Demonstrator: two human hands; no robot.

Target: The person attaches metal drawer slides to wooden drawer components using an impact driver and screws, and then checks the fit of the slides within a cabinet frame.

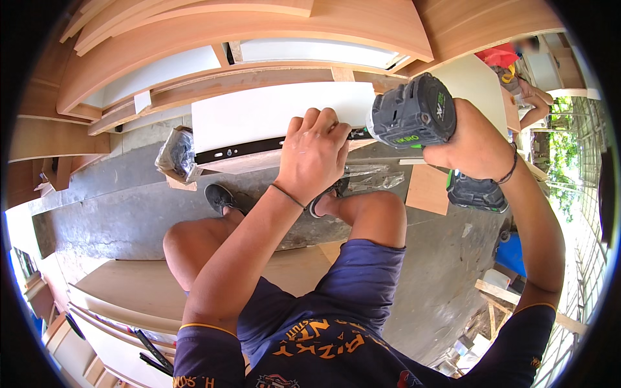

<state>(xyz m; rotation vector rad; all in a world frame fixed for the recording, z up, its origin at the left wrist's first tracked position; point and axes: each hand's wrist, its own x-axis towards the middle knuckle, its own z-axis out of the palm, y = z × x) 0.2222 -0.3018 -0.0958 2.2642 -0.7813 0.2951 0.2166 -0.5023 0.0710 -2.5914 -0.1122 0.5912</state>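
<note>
Grey concrete floor [129, 213], dusty, in daylight. Curved plywood panels [259, 26] stacked at top, paler boards [129, 291] at lower left. Small plywood offcut [428, 189] lying flat on the floor. Blue bin [514, 253] and timber scraps [498, 294] at right. Metal grille [592, 194] along the right edge, green foliage [564, 155] outside. Red item [498, 55] at upper right.

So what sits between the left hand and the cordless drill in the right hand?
In the head view almost nothing: the left hand grips the black drawer slide on the white panel, and the cordless drill in the right hand noses right against its fingers.
</note>
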